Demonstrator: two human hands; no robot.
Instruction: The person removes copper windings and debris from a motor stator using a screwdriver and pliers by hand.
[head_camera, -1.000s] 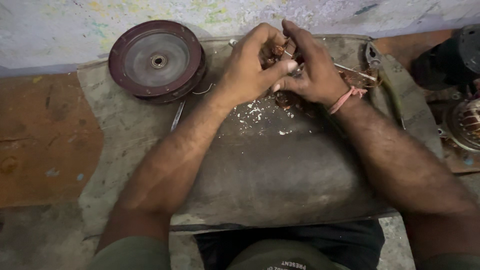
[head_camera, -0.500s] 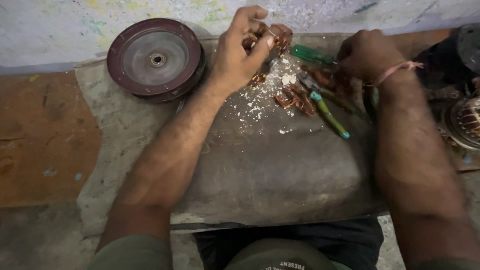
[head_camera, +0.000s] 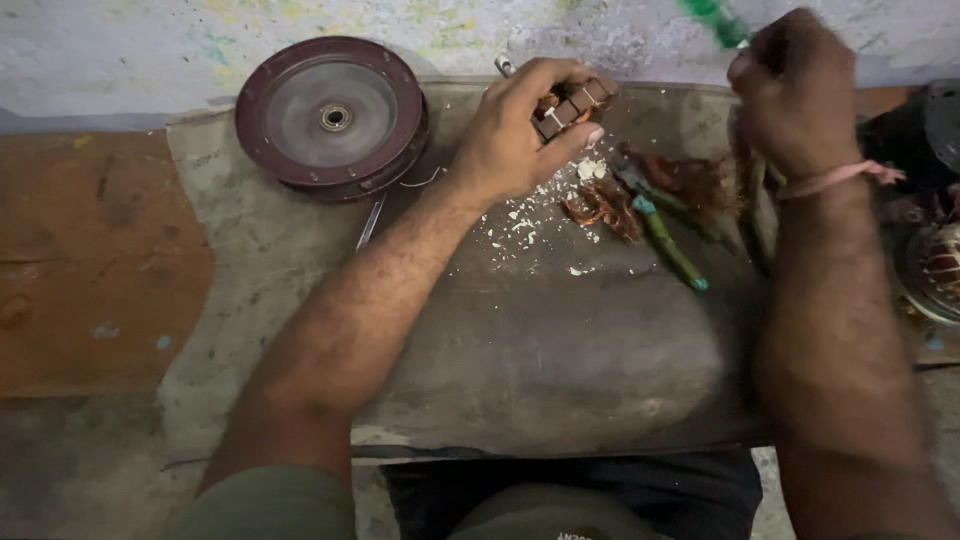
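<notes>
A small slotted motor core (head_camera: 572, 103) is pinched in the left hand (head_camera: 515, 135) above the grey mat (head_camera: 560, 370), while a green-handled tool (head_camera: 715, 20) is gripped in the raised right fist (head_camera: 790, 95). Pulled copper windings (head_camera: 600, 205) and white chips (head_camera: 525, 225) already lie beside it, with a green-handled screwdriver (head_camera: 670, 243) and a maroon wheel (head_camera: 332, 115) farther out; some stripping appears done, though wire seems to be left in the slots.

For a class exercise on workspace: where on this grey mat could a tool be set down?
Bare mat lies between the forearms, below the white chips. Crowded near the left hand, copper scraps and green-handled tool; the round disc fills the left corner.
</notes>
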